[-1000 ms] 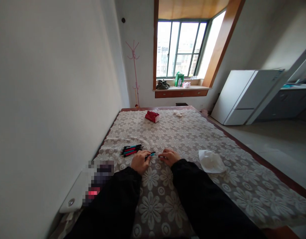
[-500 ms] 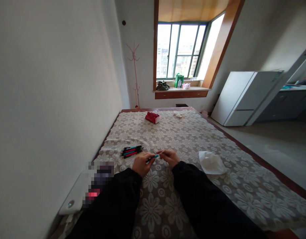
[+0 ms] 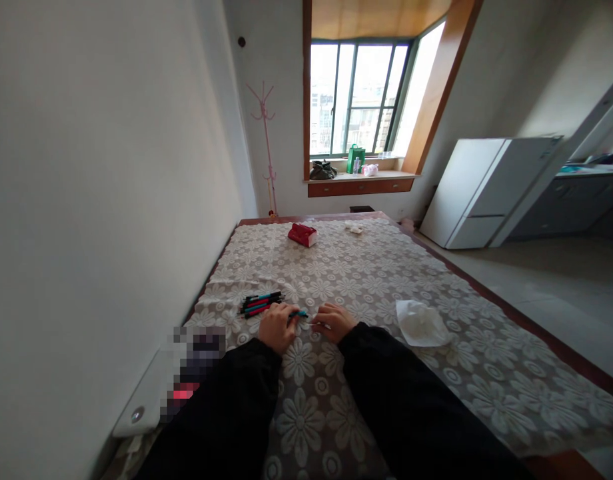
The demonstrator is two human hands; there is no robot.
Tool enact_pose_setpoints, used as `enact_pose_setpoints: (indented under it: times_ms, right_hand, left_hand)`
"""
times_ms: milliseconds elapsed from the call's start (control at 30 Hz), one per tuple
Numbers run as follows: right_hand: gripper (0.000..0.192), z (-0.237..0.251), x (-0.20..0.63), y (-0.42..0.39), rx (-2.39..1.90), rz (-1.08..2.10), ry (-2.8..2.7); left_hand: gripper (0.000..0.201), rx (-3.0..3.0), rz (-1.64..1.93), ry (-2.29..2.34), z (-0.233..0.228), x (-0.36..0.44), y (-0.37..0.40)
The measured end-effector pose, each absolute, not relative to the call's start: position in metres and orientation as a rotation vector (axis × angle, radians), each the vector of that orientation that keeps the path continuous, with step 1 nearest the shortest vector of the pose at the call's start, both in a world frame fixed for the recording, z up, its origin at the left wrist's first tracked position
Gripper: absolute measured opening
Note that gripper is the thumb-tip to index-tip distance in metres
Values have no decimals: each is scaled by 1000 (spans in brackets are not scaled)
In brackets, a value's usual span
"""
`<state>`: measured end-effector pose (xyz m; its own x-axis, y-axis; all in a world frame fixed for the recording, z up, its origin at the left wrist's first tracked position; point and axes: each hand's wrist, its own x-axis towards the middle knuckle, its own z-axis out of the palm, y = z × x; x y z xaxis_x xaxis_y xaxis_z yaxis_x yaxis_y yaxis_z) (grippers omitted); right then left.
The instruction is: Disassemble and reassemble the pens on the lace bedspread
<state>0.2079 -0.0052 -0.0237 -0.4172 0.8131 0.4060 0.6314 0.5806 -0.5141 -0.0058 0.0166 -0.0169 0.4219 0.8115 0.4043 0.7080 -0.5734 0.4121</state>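
My left hand (image 3: 277,327) pinches a teal pen (image 3: 298,314) low over the lace-covered worktop (image 3: 366,280), steadying the barrel | my right hand (image 3: 331,321) is closed around a thin pale part at the pen's tip, so both ends line up | spare pens (image 3: 261,303) bundled just beyond my left hand, within reach | crumpled tissue (image 3: 420,324) well right.

White walls (image 3: 111,167), a bright bay window (image 3: 359,100), pink coat stand (image 3: 264,133), white cabinet (image 3: 486,190), grey floor (image 3: 551,287)
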Motion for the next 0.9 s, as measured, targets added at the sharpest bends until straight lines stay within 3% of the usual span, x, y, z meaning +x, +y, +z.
enact_pose_setpoints:
  times_ms: [400, 700, 900]
  right_hand:
    - [8, -25, 208, -4, -1291, 209, -2259]
    - [23, -25, 203, -7, -1185, 241, -2094]
    - [8, -26, 199, -9, -1200, 344, -1912]
  left_hand:
    - [20, 2398, 869, 1262, -14, -6, 18]
    - [21, 2477, 964, 1016, -12, -3, 14]
    - [22, 2402, 982, 1027, -9, -1, 11]
